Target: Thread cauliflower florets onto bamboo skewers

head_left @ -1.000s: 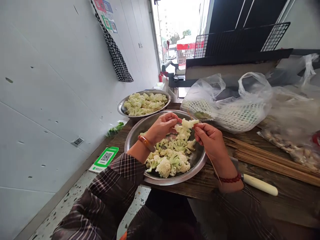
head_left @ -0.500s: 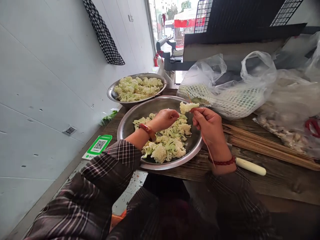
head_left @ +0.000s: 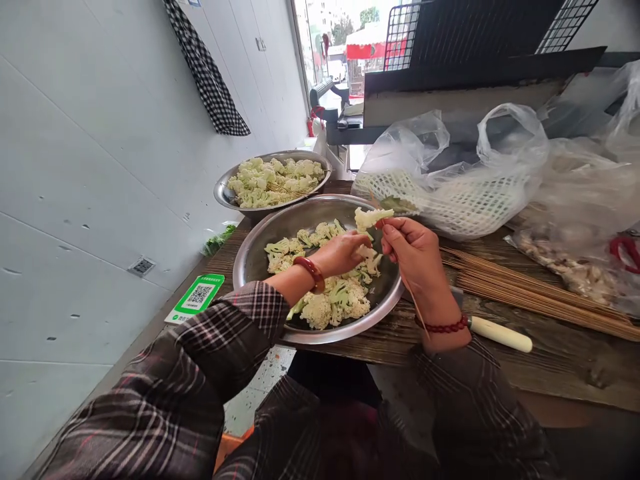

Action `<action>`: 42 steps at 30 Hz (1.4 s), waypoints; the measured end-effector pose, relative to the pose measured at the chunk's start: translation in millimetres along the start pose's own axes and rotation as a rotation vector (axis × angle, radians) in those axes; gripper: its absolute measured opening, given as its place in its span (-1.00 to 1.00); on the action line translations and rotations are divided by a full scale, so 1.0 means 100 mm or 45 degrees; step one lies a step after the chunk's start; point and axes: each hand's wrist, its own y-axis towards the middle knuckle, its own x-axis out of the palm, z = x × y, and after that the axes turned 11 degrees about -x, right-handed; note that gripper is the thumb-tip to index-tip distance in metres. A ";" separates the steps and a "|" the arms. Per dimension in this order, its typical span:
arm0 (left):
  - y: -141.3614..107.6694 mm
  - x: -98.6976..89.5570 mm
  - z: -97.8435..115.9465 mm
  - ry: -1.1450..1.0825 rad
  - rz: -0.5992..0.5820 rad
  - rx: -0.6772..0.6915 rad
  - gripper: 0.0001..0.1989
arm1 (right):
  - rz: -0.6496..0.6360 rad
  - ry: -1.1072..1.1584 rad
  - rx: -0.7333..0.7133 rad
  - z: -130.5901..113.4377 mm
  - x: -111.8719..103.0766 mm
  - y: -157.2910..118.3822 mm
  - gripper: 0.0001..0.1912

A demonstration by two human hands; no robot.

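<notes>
My right hand is closed around a thin bamboo skewer, whose lower end runs down past the wrist. A pale cauliflower floret is on the skewer's upper part, just beyond my fingertips. My left hand reaches over the wide metal bowl, fingers bent down and slightly apart at the loose cauliflower pieces. Its fingertips are partly hidden, and nothing shows in its grasp.
Behind stands a second metal bowl of cauliflower florets. To the right lie a bundle of bamboo skewers, a cream-handled knife and clear plastic bags. A green QR-code card sits at the left edge.
My left hand has moved down and slightly right toward the loose cauliflower. My right hand still grips the skewer with the floret, shifted slightly left.
</notes>
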 end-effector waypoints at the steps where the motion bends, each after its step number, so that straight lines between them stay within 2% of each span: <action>1: 0.00 -0.06 -0.01 -0.131 0.028 -0.045 -0.73 | -0.002 -0.012 0.004 0.00 0.00 0.00 -0.76; 7: -0.08 -0.52 0.02 -1.145 0.119 -0.242 -0.81 | -0.016 -0.038 0.038 0.00 0.00 -0.01 -0.72; 10: -0.14 -0.63 0.08 -1.496 0.142 -0.325 -0.75 | -0.045 -0.035 0.055 0.00 0.00 -0.02 -0.71; 12: -0.16 -0.66 0.11 -1.629 0.138 -0.355 -0.72 | -0.089 -0.039 0.073 0.01 0.00 -0.04 -0.72; 17: -0.20 -0.71 0.14 -1.745 0.105 -0.354 -0.73 | -0.235 -0.090 0.114 0.01 -0.01 -0.08 -0.73; 23: -0.24 -0.72 0.19 -1.763 0.040 -0.310 -0.75 | -0.284 -0.200 0.094 0.00 0.00 -0.09 -0.72; 28: -0.23 -0.68 0.18 -1.742 0.105 -0.340 -0.75 | -0.310 -0.229 0.088 -0.02 0.01 -0.09 -0.71; 33: -0.23 -0.68 0.18 -1.770 0.232 -0.318 -0.76 | -0.296 -0.232 0.083 -0.02 0.02 -0.10 -0.73; 42: -0.23 -0.73 0.20 -1.806 0.253 -0.410 -0.86 | -0.335 -0.276 0.064 -0.01 0.00 -0.12 -0.73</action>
